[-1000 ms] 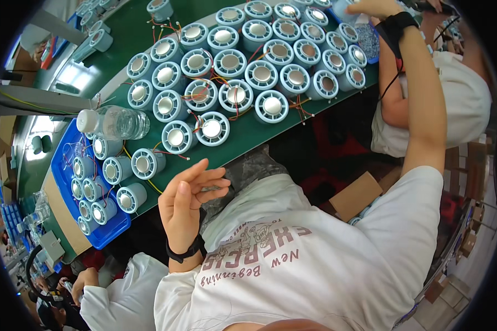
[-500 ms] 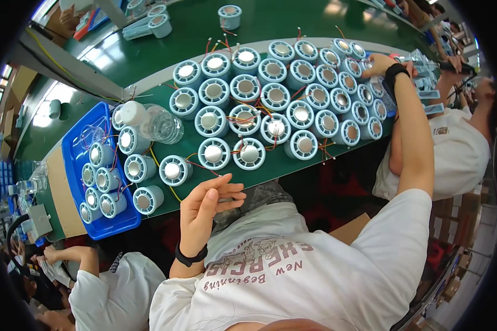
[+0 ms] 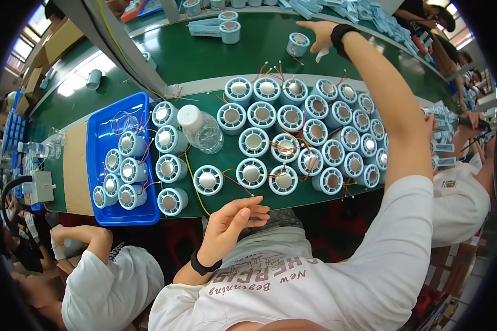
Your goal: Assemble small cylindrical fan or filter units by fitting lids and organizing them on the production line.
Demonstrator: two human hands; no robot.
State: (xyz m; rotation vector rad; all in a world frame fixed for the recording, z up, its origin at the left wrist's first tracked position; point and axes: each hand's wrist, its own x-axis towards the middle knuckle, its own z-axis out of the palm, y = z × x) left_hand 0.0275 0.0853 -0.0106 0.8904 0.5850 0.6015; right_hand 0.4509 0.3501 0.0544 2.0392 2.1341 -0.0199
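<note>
My right hand (image 3: 321, 36) reaches out over the far green belt, fingers stretched and apart, beside a light blue round motor housing (image 3: 298, 43) with a silver disc and thin wires. A small white piece (image 3: 322, 54) shows under this hand; I cannot tell whether it is held. My left hand (image 3: 233, 222) hovers at the table's near edge, holding nothing, its fingers loosely bent and apart. Just beyond it stand a housing (image 3: 208, 180) and another housing (image 3: 251, 173). Many such housings with red and yellow wires crowd the middle and right of the green table.
A blue tray (image 3: 95, 165) on the left holds several housings. Beside it stands a clear bottle (image 3: 204, 132) with a white cap. A metal post (image 3: 130, 47) rises at the far left. Light blue parts (image 3: 364, 25) lie heaped across the belt. People sit at both sides.
My right hand has moved from the right end of the housings, leftward and away, to the lone housing on the belt. The view has shifted; my left hand keeps its pose.
</note>
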